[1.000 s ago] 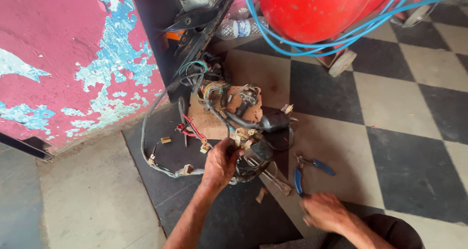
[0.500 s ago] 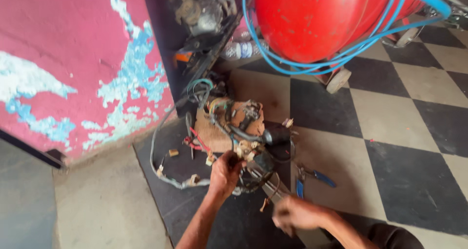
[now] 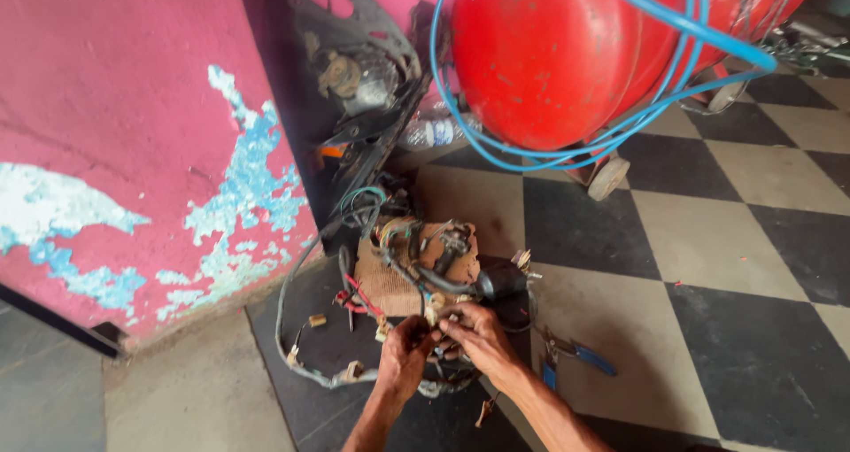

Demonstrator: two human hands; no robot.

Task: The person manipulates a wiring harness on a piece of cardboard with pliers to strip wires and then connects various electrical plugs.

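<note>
Hands together over wiring harness [image 3: 416, 275] on floor [image 3: 708, 239]: left hand [image 3: 405, 353] and right hand [image 3: 478, 341], fingers pinched on small connector [image 3: 436, 315] between them. Judged mid-job: loose plugs [image 3: 317, 321] still scattered, blue-handled pliers [image 3: 575, 356] lying beside, unused.

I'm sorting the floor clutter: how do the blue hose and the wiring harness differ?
The blue hose is one thick, single-coloured line looped around the red tank; the wiring harness is many thin, mixed-colour wires tangled on the floor. The left hand and right hand touch the harness, not the hose. Both are flexible lines.
</note>
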